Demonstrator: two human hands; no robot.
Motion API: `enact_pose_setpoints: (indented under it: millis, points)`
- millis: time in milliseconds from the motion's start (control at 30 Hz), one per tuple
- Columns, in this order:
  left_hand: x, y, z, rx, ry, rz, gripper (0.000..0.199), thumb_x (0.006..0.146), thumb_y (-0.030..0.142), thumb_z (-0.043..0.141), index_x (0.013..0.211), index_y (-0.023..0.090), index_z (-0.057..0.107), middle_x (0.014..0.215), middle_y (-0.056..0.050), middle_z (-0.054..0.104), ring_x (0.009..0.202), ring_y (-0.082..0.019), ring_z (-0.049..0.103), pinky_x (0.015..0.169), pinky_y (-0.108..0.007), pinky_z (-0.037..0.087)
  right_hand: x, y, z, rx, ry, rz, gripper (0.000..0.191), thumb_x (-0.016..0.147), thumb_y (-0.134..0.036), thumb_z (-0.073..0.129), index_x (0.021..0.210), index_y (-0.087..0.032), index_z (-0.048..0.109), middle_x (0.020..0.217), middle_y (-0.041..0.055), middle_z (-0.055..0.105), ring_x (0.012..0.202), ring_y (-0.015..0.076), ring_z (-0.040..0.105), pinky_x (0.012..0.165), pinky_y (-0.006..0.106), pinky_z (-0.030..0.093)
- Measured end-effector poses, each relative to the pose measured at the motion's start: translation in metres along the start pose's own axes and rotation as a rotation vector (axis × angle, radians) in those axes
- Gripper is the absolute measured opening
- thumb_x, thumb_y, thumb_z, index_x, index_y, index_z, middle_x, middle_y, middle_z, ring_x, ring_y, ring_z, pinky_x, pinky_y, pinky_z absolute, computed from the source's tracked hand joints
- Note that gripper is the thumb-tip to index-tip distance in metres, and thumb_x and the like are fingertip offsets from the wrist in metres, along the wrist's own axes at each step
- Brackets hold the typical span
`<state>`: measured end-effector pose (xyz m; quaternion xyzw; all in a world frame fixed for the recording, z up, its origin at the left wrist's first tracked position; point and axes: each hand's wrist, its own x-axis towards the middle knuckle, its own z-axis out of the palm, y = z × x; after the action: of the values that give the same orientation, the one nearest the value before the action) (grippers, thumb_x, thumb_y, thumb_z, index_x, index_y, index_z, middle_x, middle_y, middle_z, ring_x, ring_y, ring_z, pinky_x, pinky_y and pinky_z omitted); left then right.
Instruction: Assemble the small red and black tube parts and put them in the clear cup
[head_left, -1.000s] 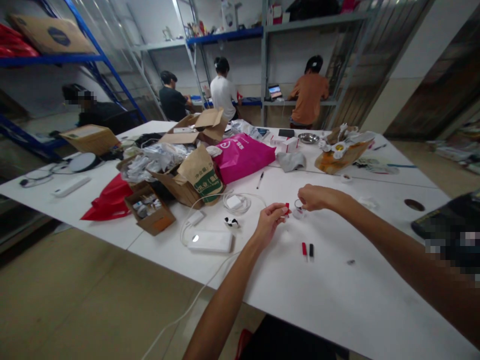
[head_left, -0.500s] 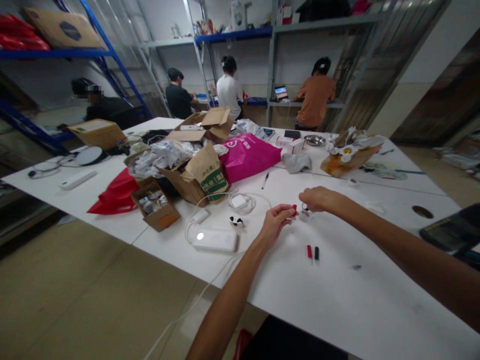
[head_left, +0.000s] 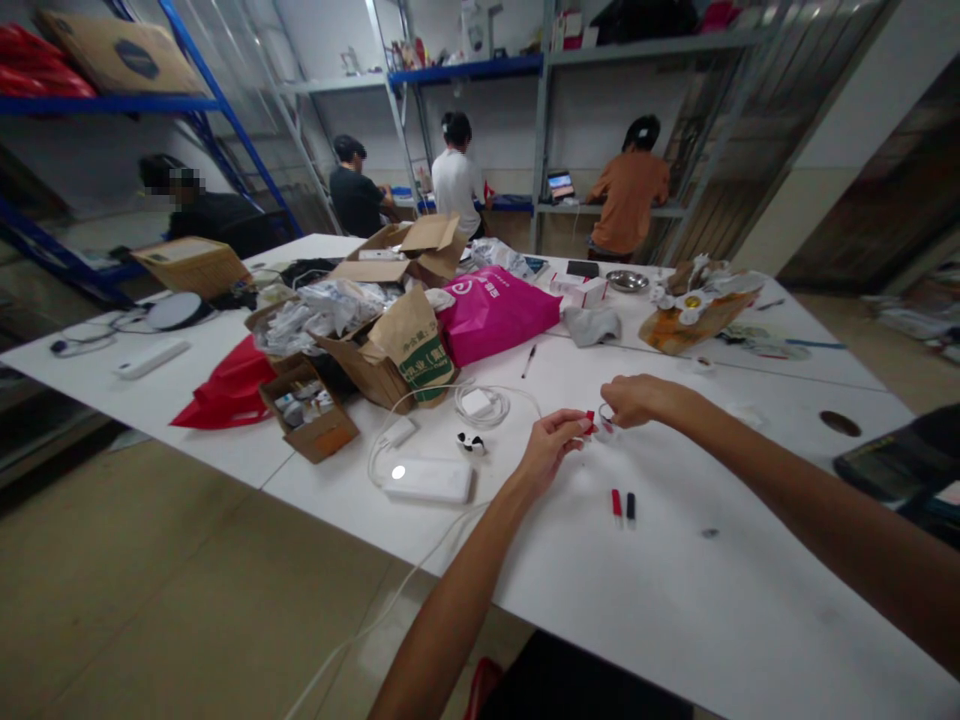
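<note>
Between the thumb and fingers of my left hand [head_left: 556, 445] is a small red piece [head_left: 590, 421], its kind too small to make out. Just right of it, my right hand [head_left: 636, 400] is closed on a small ring-shaped thing [head_left: 605, 412] that looks like metal. The two hands are close together above the white table [head_left: 570, 570]. Nearer to me lie a red stick [head_left: 616, 501] and a black stick [head_left: 631, 507], side by side, both with pale thin tips. A small grey bit [head_left: 709, 533] lies further right.
Left of my hands are a white power bank-like box [head_left: 431, 482], a coiled white cable [head_left: 481, 404] and a black-and-white item [head_left: 471, 443]. Behind stand a magenta bag [head_left: 499, 315], open cartons [head_left: 315, 440] and a pen [head_left: 529, 362]. Several people sit at the far shelves.
The whole view has shifted very slightly. My right hand's ring-shaped thing has turned a little beside the red piece; my left hand keeps its hold.
</note>
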<state>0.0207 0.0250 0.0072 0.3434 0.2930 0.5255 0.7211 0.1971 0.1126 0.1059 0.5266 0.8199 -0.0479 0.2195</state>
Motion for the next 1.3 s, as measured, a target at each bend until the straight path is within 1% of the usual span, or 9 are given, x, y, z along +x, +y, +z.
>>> enact_pose_setpoints:
  millis: [133, 300, 500, 633, 733, 867, 1033, 1200, 1300]
  points:
    - [0.000, 0.000, -0.002, 0.006, -0.006, -0.003, 0.038, 0.074, 0.038, 0.096, 0.099, 0.014, 0.082, 0.093, -0.008, 0.077, 0.080, -0.013, 0.065, 0.073, -0.027, 0.043, 0.003, -0.006, 0.000, -0.054, -0.045, -0.003, 0.037, 0.084, -0.032, 0.080, 0.117, -0.015, 0.079, 0.110, 0.0202, 0.077, 0.098, 0.0281, 0.078, 0.085, 0.036, 0.055]
    - [0.000, 0.001, -0.002, 0.006, 0.006, 0.005, 0.039, 0.073, 0.039, 0.097, 0.099, 0.015, 0.081, 0.094, -0.008, 0.078, 0.082, -0.014, 0.066, 0.073, -0.027, 0.043, -0.005, -0.004, -0.004, -0.104, 0.010, -0.065, 0.030, 0.091, -0.033, 0.076, 0.116, -0.018, 0.079, 0.110, 0.0188, 0.077, 0.103, 0.0263, 0.077, 0.085, 0.033, 0.054]
    - [0.000, 0.000, -0.001, -0.001, -0.002, -0.004, 0.036, 0.073, 0.037, 0.096, 0.098, 0.015, 0.082, 0.096, -0.008, 0.078, 0.083, -0.014, 0.065, 0.074, -0.027, 0.043, -0.017, -0.018, -0.008, -0.153, 0.082, -0.166, 0.018, 0.096, -0.021, 0.069, 0.111, -0.017, 0.078, 0.115, 0.0185, 0.076, 0.109, 0.0255, 0.076, 0.089, 0.032, 0.050]
    - [0.001, -0.001, -0.002, 0.011, -0.006, 0.003, 0.040, 0.074, 0.041, 0.097, 0.099, 0.015, 0.081, 0.096, -0.008, 0.078, 0.085, -0.014, 0.066, 0.074, -0.027, 0.043, -0.019, -0.023, -0.007, -0.195, 0.105, -0.221, 0.024, 0.100, -0.014, 0.056, 0.113, -0.014, 0.077, 0.119, 0.0181, 0.075, 0.109, 0.0245, 0.075, 0.087, 0.031, 0.049]
    - [0.000, 0.000, -0.002, 0.005, -0.005, 0.006, 0.041, 0.073, 0.042, 0.097, 0.100, 0.015, 0.082, 0.096, -0.007, 0.077, 0.083, -0.013, 0.065, 0.073, -0.026, 0.043, -0.017, -0.017, -0.007, -0.173, 0.095, -0.184, 0.028, 0.101, -0.015, 0.053, 0.117, -0.015, 0.076, 0.122, 0.0178, 0.074, 0.110, 0.0228, 0.074, 0.085, 0.029, 0.050]
    - [-0.001, 0.002, 0.000, -0.005, -0.005, 0.002, 0.039, 0.072, 0.040, 0.097, 0.098, 0.015, 0.082, 0.095, -0.007, 0.078, 0.083, -0.013, 0.065, 0.074, -0.027, 0.043, -0.013, -0.006, -0.011, -0.128, 0.023, -0.095, 0.028, 0.095, -0.020, 0.060, 0.116, -0.015, 0.077, 0.120, 0.0187, 0.075, 0.104, 0.0252, 0.075, 0.080, 0.031, 0.051]
    - [-0.001, 0.002, 0.000, -0.016, -0.007, -0.006, 0.038, 0.073, 0.039, 0.097, 0.098, 0.015, 0.081, 0.094, -0.008, 0.078, 0.083, -0.014, 0.065, 0.075, -0.028, 0.042, -0.009, -0.001, -0.012, -0.102, -0.028, -0.066, 0.026, 0.091, -0.027, 0.069, 0.112, -0.018, 0.080, 0.118, 0.0167, 0.076, 0.099, 0.0258, 0.076, 0.076, 0.031, 0.051]
    - [0.000, 0.002, -0.002, -0.014, 0.007, -0.004, 0.039, 0.073, 0.038, 0.097, 0.099, 0.015, 0.081, 0.096, -0.007, 0.078, 0.081, -0.013, 0.064, 0.075, -0.028, 0.043, -0.003, 0.000, -0.005, -0.088, 0.002, -0.079, 0.023, 0.089, -0.024, 0.070, 0.110, -0.018, 0.079, 0.113, 0.0166, 0.076, 0.098, 0.0237, 0.076, 0.079, 0.030, 0.051]
    - [0.000, 0.003, -0.002, -0.019, 0.001, -0.004, 0.037, 0.074, 0.038, 0.096, 0.098, 0.015, 0.081, 0.096, -0.008, 0.077, 0.081, -0.013, 0.064, 0.074, -0.028, 0.042, 0.000, 0.003, -0.003, -0.075, 0.040, -0.090, 0.023, 0.090, -0.025, 0.071, 0.110, -0.017, 0.079, 0.113, 0.0182, 0.076, 0.100, 0.0249, 0.076, 0.083, 0.032, 0.051]
